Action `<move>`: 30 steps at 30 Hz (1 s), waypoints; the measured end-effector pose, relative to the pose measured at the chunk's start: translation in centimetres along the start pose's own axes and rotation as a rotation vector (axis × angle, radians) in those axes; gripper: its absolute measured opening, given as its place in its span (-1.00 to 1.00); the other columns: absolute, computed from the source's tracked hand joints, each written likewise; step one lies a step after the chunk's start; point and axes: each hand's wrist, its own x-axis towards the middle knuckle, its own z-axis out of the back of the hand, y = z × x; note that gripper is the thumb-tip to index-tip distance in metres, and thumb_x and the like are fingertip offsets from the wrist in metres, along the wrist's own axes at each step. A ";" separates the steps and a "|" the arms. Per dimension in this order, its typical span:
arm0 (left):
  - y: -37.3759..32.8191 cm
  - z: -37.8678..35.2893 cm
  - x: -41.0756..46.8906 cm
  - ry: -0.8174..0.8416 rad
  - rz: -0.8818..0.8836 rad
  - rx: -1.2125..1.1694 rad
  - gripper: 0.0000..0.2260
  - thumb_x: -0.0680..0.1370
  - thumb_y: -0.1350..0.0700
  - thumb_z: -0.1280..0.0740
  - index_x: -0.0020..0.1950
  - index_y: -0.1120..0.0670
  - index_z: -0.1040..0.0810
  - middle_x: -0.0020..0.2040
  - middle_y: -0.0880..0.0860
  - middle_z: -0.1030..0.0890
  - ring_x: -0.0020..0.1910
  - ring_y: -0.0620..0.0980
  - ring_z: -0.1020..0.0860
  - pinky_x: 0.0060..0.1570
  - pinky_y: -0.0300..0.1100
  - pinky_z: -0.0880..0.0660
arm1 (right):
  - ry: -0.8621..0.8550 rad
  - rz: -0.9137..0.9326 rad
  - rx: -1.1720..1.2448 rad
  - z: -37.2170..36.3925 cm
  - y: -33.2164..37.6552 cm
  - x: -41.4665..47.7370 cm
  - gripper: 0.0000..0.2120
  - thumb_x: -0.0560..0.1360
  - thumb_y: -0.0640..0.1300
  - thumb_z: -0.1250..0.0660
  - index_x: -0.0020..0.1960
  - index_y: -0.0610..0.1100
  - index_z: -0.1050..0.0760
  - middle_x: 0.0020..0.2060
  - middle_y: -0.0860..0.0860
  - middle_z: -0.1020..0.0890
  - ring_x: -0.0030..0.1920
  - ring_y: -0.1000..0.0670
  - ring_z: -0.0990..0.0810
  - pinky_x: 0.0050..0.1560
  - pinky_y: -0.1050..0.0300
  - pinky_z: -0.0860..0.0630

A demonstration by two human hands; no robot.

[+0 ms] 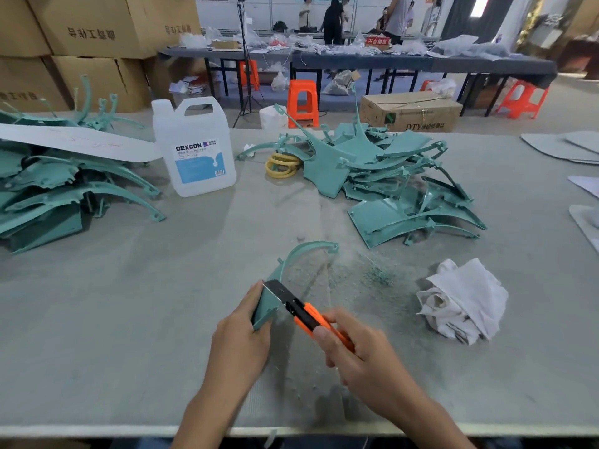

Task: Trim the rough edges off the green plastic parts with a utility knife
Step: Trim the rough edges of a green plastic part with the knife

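Blade against plastic at centre frame: the left hand (240, 335) has its grip wrapped round the flat lower end of a curved green plastic part (266, 305), whose long arm arcs away up and to the right over the bench (129, 319). The right hand (356, 351), grip closed on the orange handle of a utility knife (308, 314), lies to the part's lower right. The blade slants up-left onto the part's upper edge, just beside the left fingertips, so any stroke likely follows that edge. A right heap of parts (389, 176) lies beyond, well apart.
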 end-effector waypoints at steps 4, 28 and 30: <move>-0.1 -0.2 -0.1 -0.024 0.033 -0.018 -0.51 0.60 0.14 -0.30 0.51 -0.20 -0.40 0.33 -0.12 -0.59 0.29 0.00 -0.55 0.07 -0.23 -0.42 | 0.031 0.019 -0.132 -0.1 0.0 -0.2 -0.67 0.56 0.35 -0.14 0.13 0.19 -0.48 -0.32 0.10 -0.60 -0.39 0.10 -0.52 -0.30 0.02 -0.47; -0.1 0.1 0.1 -0.014 0.024 -0.039 -0.76 0.65 0.02 -0.26 0.21 -0.31 -0.53 -0.28 -0.21 -0.60 -0.28 -0.16 -0.54 -0.40 -0.27 -0.40 | 0.005 0.056 -0.069 0.0 -0.4 1.6 -0.68 0.58 0.34 -0.12 0.07 0.16 -0.47 -0.30 -0.03 -0.59 -0.37 -0.03 -0.54 -0.34 -0.09 -0.46; 0.0 0.0 0.2 -0.013 0.027 -0.044 -0.77 0.65 0.01 -0.25 0.21 -0.30 -0.53 -0.29 -0.21 -0.59 -0.30 -0.16 -0.54 -0.40 -0.25 -0.39 | 0.004 0.061 -0.070 -0.1 -0.4 1.6 -0.67 0.58 0.36 -0.11 0.08 0.16 -0.47 -0.30 -0.03 -0.58 -0.38 -0.03 -0.54 -0.35 -0.08 -0.45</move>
